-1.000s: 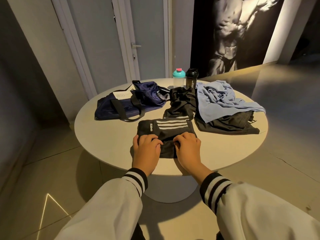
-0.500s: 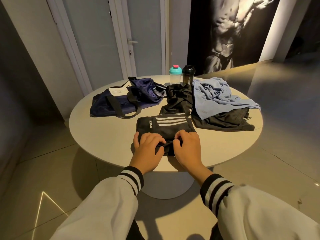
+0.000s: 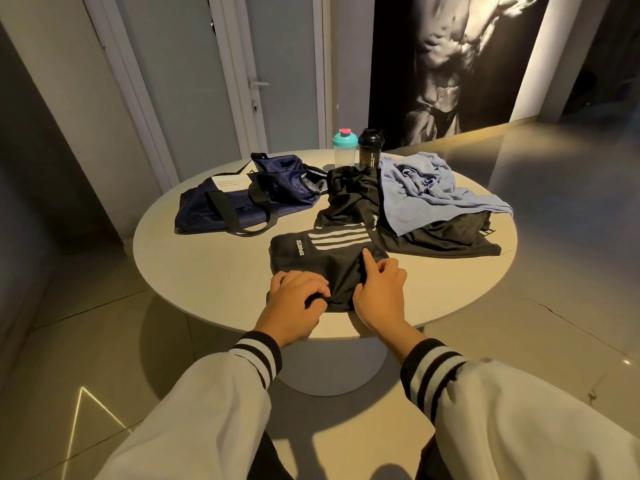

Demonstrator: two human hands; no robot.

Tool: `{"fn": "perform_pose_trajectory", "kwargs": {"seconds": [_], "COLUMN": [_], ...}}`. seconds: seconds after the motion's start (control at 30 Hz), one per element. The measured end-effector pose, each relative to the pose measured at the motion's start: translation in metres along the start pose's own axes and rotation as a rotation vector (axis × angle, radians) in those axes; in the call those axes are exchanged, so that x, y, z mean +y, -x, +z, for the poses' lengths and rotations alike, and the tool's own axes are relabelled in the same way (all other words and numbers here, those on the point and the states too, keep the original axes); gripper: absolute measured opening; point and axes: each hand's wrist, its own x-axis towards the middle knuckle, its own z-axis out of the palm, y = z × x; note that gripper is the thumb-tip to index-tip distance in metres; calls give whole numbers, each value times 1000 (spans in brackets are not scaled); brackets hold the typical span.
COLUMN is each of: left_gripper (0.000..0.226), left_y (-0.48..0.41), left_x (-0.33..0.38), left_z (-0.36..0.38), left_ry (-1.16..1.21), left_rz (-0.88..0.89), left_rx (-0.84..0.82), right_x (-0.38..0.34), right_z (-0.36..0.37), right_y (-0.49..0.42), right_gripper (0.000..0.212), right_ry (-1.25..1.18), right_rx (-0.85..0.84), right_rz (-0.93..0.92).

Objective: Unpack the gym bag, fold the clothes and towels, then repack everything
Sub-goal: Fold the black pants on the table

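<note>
Gym bag [image 3: 239, 206], navy, slack, far left on round table [image 3: 194, 271]. Black striped garment [image 3: 332, 261] near centre, half folded: light, soft, slippery; take by near hem corners. Left hand [image 3: 294, 301] pinches near hem; right hand [image 3: 381, 296] grips fold, index finger pressing cloth.

Position: worn on the person's head.
Facing: forward and downward onto the round white bench [image 3: 194, 271].
Nearness: close, at its near edge.

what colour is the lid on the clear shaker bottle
Teal with a pink cap, on the clear shaker bottle; the head view shows it.
</note>
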Motion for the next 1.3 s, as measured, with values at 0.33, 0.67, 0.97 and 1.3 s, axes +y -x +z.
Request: {"fn": "perform_pose_trajectory", "kwargs": {"seconds": [0.33, 0.67, 0.97, 1.3], "left_gripper": [11, 31, 27, 9], "left_y": [-20, -22, -21, -16], "left_x": [11, 2, 2, 2], "left_z": [-1, 10, 9, 7], "left_ry": [-268, -252, -331, -200], "left_rz": [-217, -32, -65, -51], "left_rx": [136, 60, 95, 89], "right_x": [-21, -18, -19, -12], "right_z": [6, 17, 16, 15], "right_y": [-25, -22, -17, -16], "right_gripper": [48, 30, 40, 35], "right_ry": [-171, -482, -190, -311], "right_rx": [-225, 9, 57, 60], "right_rz": [-203, 68, 13, 46]}}
